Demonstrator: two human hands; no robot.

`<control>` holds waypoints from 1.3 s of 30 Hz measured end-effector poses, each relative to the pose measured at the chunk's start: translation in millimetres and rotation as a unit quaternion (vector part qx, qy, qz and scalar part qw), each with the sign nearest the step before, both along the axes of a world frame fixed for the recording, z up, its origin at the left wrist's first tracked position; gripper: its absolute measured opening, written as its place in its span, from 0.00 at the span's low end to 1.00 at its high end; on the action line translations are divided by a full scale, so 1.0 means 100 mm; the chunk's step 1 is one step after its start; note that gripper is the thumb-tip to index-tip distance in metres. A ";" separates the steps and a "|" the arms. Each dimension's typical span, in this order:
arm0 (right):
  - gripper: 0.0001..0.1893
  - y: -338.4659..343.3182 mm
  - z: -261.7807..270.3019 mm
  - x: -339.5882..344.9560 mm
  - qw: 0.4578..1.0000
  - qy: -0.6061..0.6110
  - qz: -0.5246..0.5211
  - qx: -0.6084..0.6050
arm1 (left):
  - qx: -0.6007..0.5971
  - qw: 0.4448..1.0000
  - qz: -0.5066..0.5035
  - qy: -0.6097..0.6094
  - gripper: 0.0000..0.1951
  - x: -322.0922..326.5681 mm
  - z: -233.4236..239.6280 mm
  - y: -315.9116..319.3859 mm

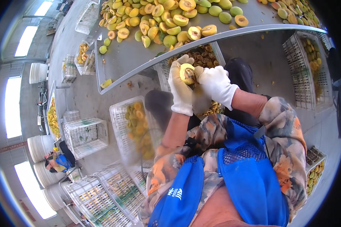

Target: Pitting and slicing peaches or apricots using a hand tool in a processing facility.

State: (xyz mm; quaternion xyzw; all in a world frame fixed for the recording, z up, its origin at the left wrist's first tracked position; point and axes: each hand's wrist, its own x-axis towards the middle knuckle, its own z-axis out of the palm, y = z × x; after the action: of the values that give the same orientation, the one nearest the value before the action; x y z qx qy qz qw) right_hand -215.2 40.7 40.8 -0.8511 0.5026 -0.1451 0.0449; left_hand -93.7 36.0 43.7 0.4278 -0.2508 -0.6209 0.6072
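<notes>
My left hand [179, 85], in a stained white knit glove, grips a halved yellow stone fruit [186, 73] with its cut face up and a brown, torn-looking centre. Close against the fruit's right side is my right hand [217, 82], also gloved, its fingers curled. Whether it holds a small tool is hidden. Both hands are above my lap, just below the metal table's raised rim [170, 56]. Beneath them, a crate [219, 54] holds many brown pits or scraps [203, 58]. Halved green-yellow fruits [159, 22] lie heaped on the table.
A white plastic crate of fruit [113, 119] stands left of my knee; another fruit crate [301, 76] is to the right. Stacked crates [102, 195] are at lower left. A person [59, 163] sits farther left beside white tubs [41, 147]. Scraps dot the floor.
</notes>
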 end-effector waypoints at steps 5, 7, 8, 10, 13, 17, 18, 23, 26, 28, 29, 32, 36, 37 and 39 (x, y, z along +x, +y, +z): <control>0.05 0.05 -0.02 -0.15 1.000 0.016 0.017 -0.010 | -0.067 0.982 -0.037 -0.175 0.23 -0.07 0.04 0.08; 0.19 0.06 0.05 -0.15 0.997 0.037 0.039 0.055 | -0.067 0.974 -0.029 -0.215 0.23 -0.11 0.08 0.13; 0.23 0.05 0.10 -0.15 0.988 0.020 0.026 0.154 | -0.022 0.985 -0.022 -0.172 0.23 -0.11 0.05 0.12; 0.17 0.14 0.06 -0.17 0.986 -0.039 0.016 0.163 | 0.023 0.988 -0.016 -0.150 0.22 -0.14 0.05 0.13; 0.15 0.16 0.09 -0.17 0.968 -0.139 -0.019 0.209 | -0.110 0.959 0.011 -0.260 0.18 -0.17 -0.01 0.06; 0.11 0.04 0.20 -0.25 0.841 -0.309 -0.030 0.442 | -0.207 0.914 0.023 -0.348 0.16 -0.16 -0.19 0.10; 0.12 0.02 0.16 -0.28 0.770 -0.400 -0.018 0.497 | -0.253 0.893 0.039 -0.371 0.15 -0.17 -0.21 0.09; 0.12 0.06 0.11 -0.25 0.884 -0.278 -0.022 0.374 | -0.366 0.817 0.040 -0.444 0.15 -0.18 -0.22 0.03; 0.12 0.09 -0.03 -0.25 0.939 -0.212 -0.010 0.269 | -0.168 0.917 0.057 -0.356 0.15 -0.32 -0.22 0.03; 0.13 0.06 -0.04 -0.31 0.972 -0.134 -0.018 0.190 | -0.102 0.961 0.038 -0.254 0.16 -0.35 -0.27 -0.09; 0.13 0.05 -0.02 -0.35 0.973 -0.131 -0.019 0.187 | -0.031 0.988 0.018 -0.151 0.18 -0.37 -0.28 -0.13; 0.17 0.01 0.00 -0.38 0.980 -0.043 -0.019 0.195 | 0.063 0.993 -0.024 -0.093 0.20 -0.32 -0.23 -0.17; 0.12 0.03 0.08 -0.34 0.964 -0.081 -0.032 0.252 | 0.108 0.985 -0.073 -0.112 0.22 -0.28 -0.08 -0.17; 0.12 0.04 0.06 -0.33 0.964 -0.081 -0.033 0.253 | 0.091 0.983 -0.073 -0.141 0.22 -0.30 -0.05 -0.17; 0.13 0.05 0.10 -0.25 0.933 -0.189 -0.042 0.303 | 0.039 0.982 -0.046 -0.179 0.20 -0.31 -0.06 -0.11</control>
State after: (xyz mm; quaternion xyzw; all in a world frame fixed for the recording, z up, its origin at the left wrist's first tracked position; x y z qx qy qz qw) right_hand -240.0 45.4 51.1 -0.7318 0.5403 -0.1458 0.3891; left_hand -124.3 24.8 38.0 0.5438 -0.3500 -0.5706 0.5062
